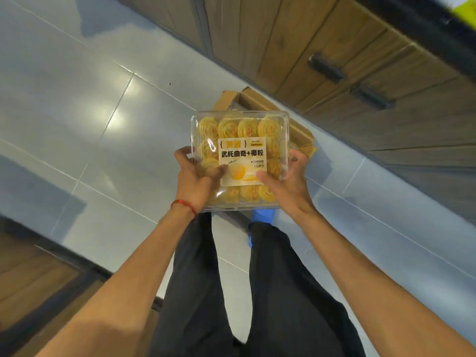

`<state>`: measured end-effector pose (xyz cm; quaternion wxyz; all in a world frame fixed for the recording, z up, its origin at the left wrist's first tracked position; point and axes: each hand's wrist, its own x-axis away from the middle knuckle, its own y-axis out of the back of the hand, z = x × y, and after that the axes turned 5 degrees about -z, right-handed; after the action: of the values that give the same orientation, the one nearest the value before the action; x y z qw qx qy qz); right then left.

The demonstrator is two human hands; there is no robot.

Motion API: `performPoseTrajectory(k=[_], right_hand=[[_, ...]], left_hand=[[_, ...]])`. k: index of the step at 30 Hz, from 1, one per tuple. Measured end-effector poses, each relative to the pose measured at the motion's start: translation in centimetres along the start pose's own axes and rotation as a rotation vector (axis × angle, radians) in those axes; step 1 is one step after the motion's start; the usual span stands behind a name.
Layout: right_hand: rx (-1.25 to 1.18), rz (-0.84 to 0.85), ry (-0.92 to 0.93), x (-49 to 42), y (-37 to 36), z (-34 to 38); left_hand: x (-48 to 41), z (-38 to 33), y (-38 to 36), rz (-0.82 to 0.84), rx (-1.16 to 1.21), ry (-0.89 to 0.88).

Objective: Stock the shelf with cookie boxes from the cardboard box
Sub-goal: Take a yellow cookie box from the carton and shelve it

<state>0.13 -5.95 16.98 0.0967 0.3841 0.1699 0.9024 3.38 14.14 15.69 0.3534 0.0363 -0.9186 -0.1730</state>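
Clear plastic cookie box [240, 140] is held level over the near edge of the carton [300, 131], gripped at its near corners by left hand [197, 184] and right hand [288, 185], fingers curled round it, likely for steady carrying.

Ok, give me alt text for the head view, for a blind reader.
The left hand and right hand grip a clear cookie box of yellow swirl cookies, label up, above an open cardboard box on a pale tiled floor. Wooden drawers with dark handles lie beyond.
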Motion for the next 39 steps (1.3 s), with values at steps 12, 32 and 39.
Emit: performPoseTrajectory(k=[12,32,39], right_hand=[[0.195,0.271,0.238,11.9,6.1,3.5],[0.47,0.831,0.672,33.5,-0.4,1.3],[0.609,1.108,0.796,37.4,-3.5,1.8]], left_hand=[[19.9,0.4,2.2,-0.299,0.26,-0.026],[46.8,12.5,8.0,-0.898,0.591,0.093],[52.6,12.9,7.1,-1.169,0.651,0.196]])
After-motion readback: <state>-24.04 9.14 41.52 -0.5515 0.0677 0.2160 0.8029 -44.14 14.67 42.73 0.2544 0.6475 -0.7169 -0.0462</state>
